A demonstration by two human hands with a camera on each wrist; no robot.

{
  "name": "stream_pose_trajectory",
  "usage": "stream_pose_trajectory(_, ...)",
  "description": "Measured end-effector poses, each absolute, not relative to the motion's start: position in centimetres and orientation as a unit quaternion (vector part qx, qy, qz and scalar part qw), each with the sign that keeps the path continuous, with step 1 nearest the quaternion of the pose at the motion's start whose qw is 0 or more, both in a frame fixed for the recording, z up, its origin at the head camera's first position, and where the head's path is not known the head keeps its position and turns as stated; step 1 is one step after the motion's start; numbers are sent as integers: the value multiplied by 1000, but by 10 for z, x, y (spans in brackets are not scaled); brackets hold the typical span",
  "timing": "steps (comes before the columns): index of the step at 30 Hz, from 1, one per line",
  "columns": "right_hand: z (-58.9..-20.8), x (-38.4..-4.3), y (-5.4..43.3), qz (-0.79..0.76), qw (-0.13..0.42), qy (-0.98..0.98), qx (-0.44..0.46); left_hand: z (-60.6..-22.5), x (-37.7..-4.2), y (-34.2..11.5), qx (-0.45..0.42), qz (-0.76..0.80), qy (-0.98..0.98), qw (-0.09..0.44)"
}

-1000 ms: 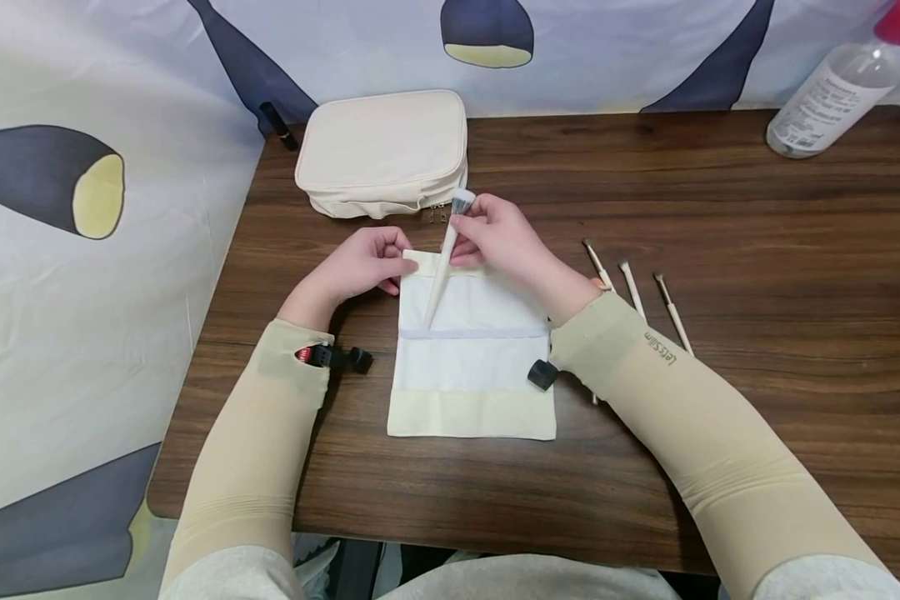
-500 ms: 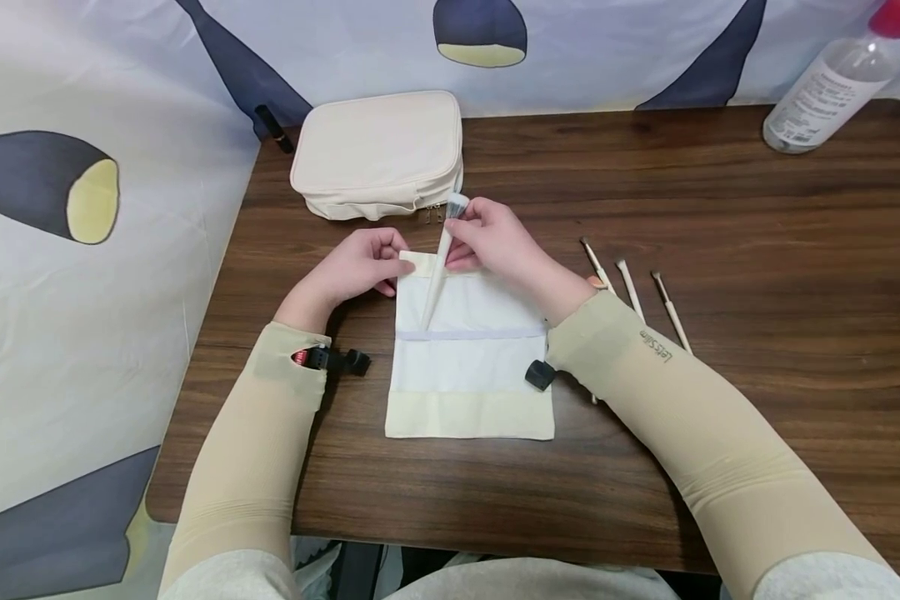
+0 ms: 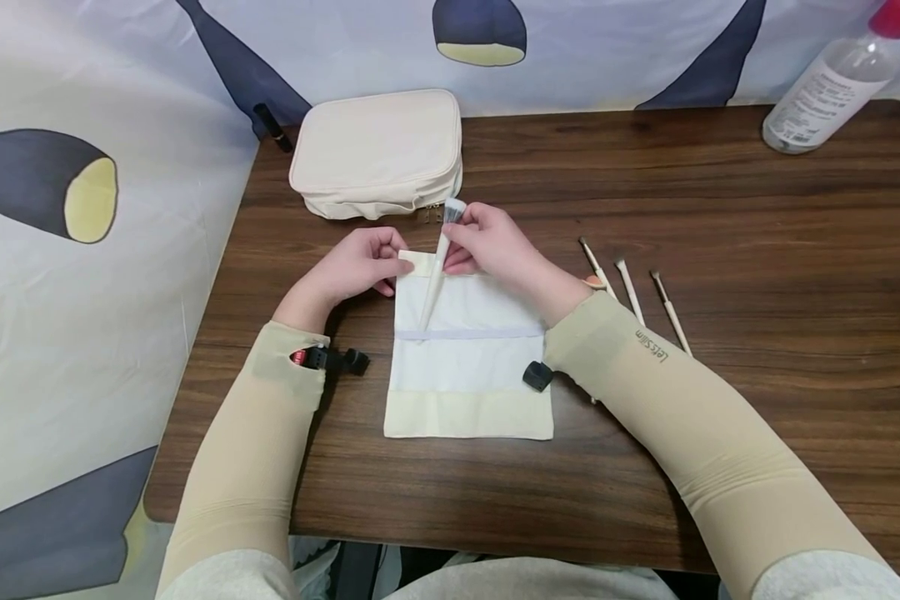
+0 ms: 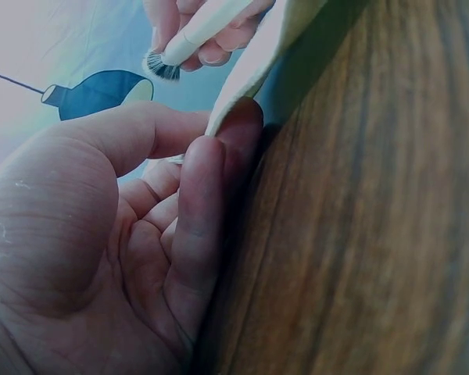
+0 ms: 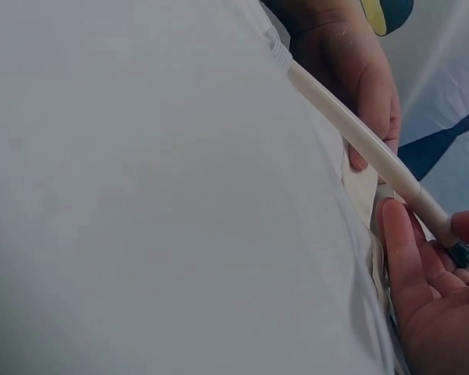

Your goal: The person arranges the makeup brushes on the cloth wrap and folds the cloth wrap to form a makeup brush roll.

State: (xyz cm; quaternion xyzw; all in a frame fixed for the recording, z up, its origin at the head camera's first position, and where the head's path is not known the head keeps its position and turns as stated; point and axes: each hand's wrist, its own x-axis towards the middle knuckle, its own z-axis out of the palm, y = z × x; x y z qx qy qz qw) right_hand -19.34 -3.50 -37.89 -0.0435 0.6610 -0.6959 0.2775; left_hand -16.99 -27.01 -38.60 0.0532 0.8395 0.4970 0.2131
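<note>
A cream and white fabric brush roll (image 3: 468,362) lies unfolded on the wooden table, with a thin elastic band (image 3: 487,334) across its middle. My left hand (image 3: 363,262) pinches its far left corner between thumb and fingers; the left wrist view shows that edge lifted. In my right hand (image 3: 495,242) is a white makeup brush (image 3: 435,283), pinched near its bristles. The brush slants over the roll, bristles away from me. Its handle end meets the band (image 5: 280,53) in the right wrist view; how far it goes under is hard to tell.
Several slim brushes (image 3: 630,292) lie to the right, partly behind my right forearm. A cream zip case (image 3: 378,150) sits behind the roll, beside a black tube (image 3: 273,127). A clear bottle with a red cap (image 3: 825,100) stands at the back right.
My right hand and the makeup brush have shifted slightly toward me, the handle end moving a little at the band. My left hand keeps its pinch on the corner.
</note>
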Motion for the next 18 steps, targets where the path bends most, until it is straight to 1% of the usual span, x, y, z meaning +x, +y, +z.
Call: stream_pose_trajectory(18, -387, -192, -38, -680, 282, 675, -57, -389, -170, -273, 49, 500, 837, 216)
